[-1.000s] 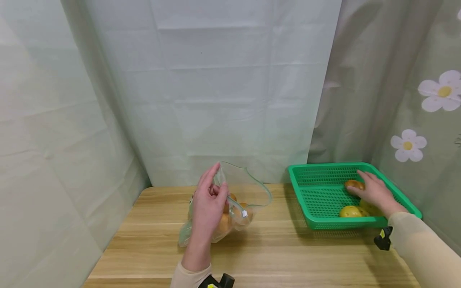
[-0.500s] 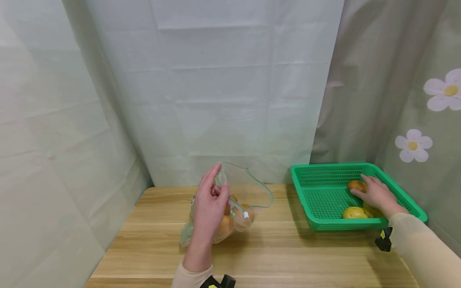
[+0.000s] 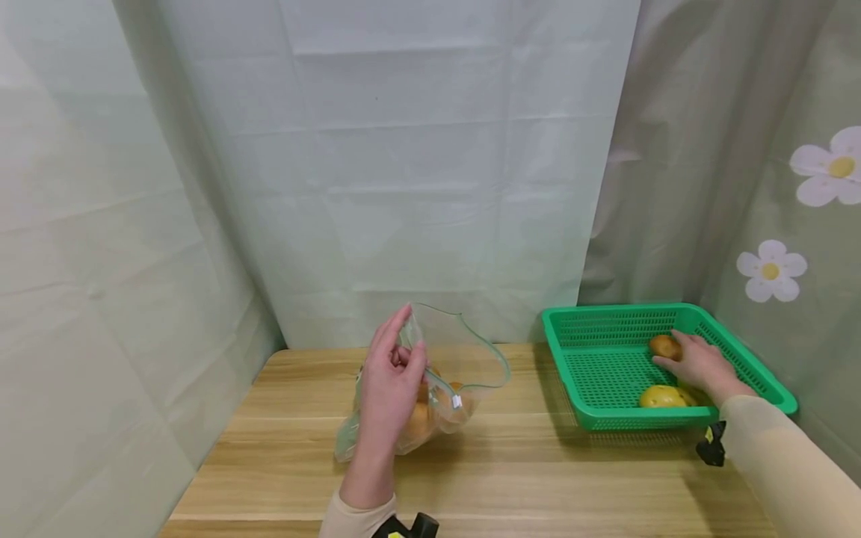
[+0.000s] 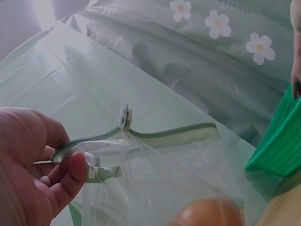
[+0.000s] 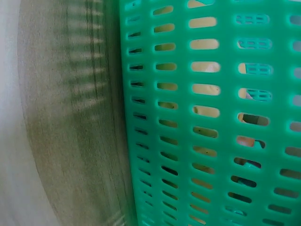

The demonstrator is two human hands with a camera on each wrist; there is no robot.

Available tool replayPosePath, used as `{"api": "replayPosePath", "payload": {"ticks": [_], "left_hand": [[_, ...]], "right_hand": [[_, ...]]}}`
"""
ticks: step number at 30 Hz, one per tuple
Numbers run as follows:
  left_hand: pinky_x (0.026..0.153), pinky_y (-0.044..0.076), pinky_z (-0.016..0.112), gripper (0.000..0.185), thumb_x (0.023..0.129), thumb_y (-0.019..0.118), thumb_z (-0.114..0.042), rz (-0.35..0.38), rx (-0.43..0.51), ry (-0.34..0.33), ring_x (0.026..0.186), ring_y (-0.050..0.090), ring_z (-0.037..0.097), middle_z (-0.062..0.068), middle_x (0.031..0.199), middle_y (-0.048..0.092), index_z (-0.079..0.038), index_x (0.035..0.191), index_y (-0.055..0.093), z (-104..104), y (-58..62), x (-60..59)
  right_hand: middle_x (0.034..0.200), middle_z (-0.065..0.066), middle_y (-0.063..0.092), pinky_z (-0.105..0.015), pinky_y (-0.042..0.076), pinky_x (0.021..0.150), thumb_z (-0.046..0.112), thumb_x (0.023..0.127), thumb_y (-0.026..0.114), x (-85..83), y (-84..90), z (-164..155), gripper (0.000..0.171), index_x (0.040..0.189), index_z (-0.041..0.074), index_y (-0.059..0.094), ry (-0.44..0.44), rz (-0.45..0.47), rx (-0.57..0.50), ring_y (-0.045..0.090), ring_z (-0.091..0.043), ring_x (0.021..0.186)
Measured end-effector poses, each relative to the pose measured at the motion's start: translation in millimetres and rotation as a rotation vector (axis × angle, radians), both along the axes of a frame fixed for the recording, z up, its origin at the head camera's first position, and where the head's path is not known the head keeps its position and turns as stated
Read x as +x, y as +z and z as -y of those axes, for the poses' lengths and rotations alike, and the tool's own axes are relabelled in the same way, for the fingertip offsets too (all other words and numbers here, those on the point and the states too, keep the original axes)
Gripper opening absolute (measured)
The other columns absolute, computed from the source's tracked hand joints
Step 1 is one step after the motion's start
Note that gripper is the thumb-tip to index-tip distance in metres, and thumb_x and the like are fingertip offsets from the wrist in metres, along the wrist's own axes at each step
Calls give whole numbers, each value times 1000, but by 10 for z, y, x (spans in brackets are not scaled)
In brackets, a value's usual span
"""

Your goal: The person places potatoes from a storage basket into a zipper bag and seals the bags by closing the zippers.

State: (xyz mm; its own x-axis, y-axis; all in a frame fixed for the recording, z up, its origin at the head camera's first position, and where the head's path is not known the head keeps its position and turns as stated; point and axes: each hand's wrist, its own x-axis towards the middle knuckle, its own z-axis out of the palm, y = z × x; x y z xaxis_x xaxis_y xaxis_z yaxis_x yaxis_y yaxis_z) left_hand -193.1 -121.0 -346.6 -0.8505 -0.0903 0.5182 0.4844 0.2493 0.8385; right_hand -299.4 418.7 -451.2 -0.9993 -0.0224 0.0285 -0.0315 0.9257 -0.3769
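Note:
My left hand point(image 3: 392, 377) pinches the green zip rim of a clear plastic bag point(image 3: 449, 373) and holds its mouth up and wide. The bag lies on the wooden table point(image 3: 471, 463) with orange-brown fruits point(image 3: 420, 420) inside; one fruit point(image 4: 209, 213) shows through the film in the left wrist view, below the bag's rim point(image 4: 141, 136). My right hand point(image 3: 699, 365) lies in the green plastic basket point(image 3: 605, 323) at the right, its fingertips touching a brown fruit point(image 3: 663, 346). A yellow-green fruit point(image 3: 661, 397) lies beside the palm. The right wrist view shows only the basket's slotted wall point(image 5: 211, 117).
Pale green cloth hangs behind and to the left of the table. A flowered curtain point(image 3: 773, 224) hangs right of the basket. The basket stands at the table's right rear corner. Bare wood lies between the bag and the basket.
The right hand shifted slightly inside the basket and stays on the brown fruit. The left hand keeps the bag's rim in the same place.

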Motion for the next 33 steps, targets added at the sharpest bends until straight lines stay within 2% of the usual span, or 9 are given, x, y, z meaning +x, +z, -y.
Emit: {"api": "replayPosePath", "payload": {"ticks": [5,11,14,19,23,26,33], "left_hand": [[56,55,23,61,107,66,-3,5,0,0,65,62,19,1,159,53,-20,164,55,-7,12,10],[57,56,24,61,107,67,-3,7,0,-2,64,62,18,1,160,53,-21,164,55,-9,9,9],[57,55,24,61,107,66,-3,6,1,-6,64,62,18,2,160,53,-21,164,55,-9,10,12],[56,54,23,60,107,66,-3,3,0,-6,64,61,18,3,161,53,-20,164,55,-6,1,-1],[55,54,23,61,107,66,-3,10,2,-6,64,61,17,1,160,53,-21,164,55,-13,2,-4],[54,52,23,61,107,67,-4,11,-3,0,64,61,18,-1,160,53,-22,164,55,-19,10,5],[51,50,23,61,107,66,-5,14,0,-10,62,62,20,2,160,53,-23,164,55,-20,3,6]], "right_hand": [[146,-56,30,-86,39,99,44,110,65,-15,-11,7,86,155,-23,36,0,-14,11,35,-78,128],[133,-54,37,-72,47,83,32,109,69,-18,-29,9,73,150,-21,40,15,-48,-2,50,-68,111],[131,-54,40,-73,48,84,28,108,69,-33,-24,2,71,149,-22,39,27,-44,-3,52,-66,110],[133,-53,47,-78,47,92,26,107,70,-69,-4,2,70,146,-22,39,42,-36,-2,51,-68,118],[125,-51,53,-74,49,88,24,105,71,-84,6,3,63,140,-19,40,36,-43,-24,57,-65,110],[122,-50,51,-73,50,85,25,104,72,-88,4,5,62,136,-17,40,24,-42,-37,59,-63,106],[124,-51,46,-73,50,81,32,102,75,-85,-5,19,71,141,-14,37,8,-59,-44,59,-63,103]]}}
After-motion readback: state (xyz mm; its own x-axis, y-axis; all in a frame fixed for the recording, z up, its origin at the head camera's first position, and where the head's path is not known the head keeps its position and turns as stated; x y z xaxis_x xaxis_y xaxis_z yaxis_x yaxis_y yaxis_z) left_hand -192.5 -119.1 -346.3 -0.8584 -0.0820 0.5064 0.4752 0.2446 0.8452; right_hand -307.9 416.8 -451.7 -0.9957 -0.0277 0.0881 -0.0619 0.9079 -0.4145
